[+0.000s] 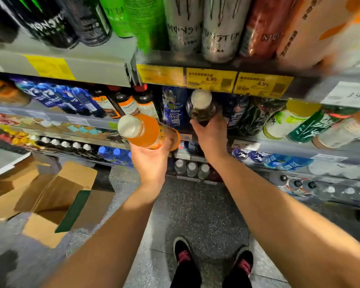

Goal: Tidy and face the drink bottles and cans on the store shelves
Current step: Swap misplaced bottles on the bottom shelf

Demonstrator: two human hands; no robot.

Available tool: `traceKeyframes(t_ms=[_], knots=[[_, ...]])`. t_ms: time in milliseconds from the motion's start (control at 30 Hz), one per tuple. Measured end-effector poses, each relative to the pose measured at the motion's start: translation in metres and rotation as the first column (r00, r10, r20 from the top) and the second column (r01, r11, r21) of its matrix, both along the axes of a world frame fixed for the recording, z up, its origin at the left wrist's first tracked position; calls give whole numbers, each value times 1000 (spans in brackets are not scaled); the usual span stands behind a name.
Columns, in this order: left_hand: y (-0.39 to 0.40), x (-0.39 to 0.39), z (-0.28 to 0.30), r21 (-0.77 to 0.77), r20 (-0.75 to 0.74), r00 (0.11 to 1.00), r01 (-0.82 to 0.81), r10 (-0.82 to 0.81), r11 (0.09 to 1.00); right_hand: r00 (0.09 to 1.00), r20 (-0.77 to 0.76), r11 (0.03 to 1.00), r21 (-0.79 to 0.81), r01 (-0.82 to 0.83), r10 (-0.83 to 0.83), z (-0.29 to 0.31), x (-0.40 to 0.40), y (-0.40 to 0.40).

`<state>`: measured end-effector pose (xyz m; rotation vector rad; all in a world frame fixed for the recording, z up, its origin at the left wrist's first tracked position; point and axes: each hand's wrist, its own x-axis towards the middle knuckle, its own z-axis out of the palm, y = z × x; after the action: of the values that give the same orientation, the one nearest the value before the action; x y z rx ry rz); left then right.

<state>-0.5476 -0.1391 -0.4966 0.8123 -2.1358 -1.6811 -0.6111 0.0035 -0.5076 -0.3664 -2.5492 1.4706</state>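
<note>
"MONSTER ULTRA" on the silver cans (220,32); 4.99 on two yellow price tags (211,79); 3.99 on a white tag (349,95).

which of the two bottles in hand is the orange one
The orange bottle in the left hand, tipped toward the camera with its white cap. The right hand grips a dark bottle at the shelf instead.

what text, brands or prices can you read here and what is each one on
"MONSTER": black can, top shelf.
"MONSTER ULTRA": silver can, top shelf.
"4.99": yellow price tag; its small print is unreadable.
"4.99": next yellow price tag.
"3.99": white price tag, blurred.
Too blurred to read: the orange bottle in the left hand, the dark bottle in the right hand.
</note>
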Motion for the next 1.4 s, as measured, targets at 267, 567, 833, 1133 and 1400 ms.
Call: traceKeyframes(t_ms=[267, 567, 833, 1133, 1400], knots=[[-2, 0, -8, 6, 99, 967, 236, -236, 972, 975, 222, 973, 228, -31, -20, 19, -28, 0], [34, 6, 9, -47, 25, 882, 471, -470, 881, 980, 106, 922, -367, -122, 171, 41, 71, 22], [101, 9, 30, -85, 68, 614, 789, -787, 608, 966, 212, 962, -258, -91, 148, 51, 95, 95], [195, 10, 16, 48, 87, 714, 693, -695, 719, 936, 304, 923, -278, 267, -179, 28, 130, 191], [293, -14, 1, -110, 31, 861, 508, -508, 854, 949, 296, 927, -317, 202, -105, 2, 166, 273]])
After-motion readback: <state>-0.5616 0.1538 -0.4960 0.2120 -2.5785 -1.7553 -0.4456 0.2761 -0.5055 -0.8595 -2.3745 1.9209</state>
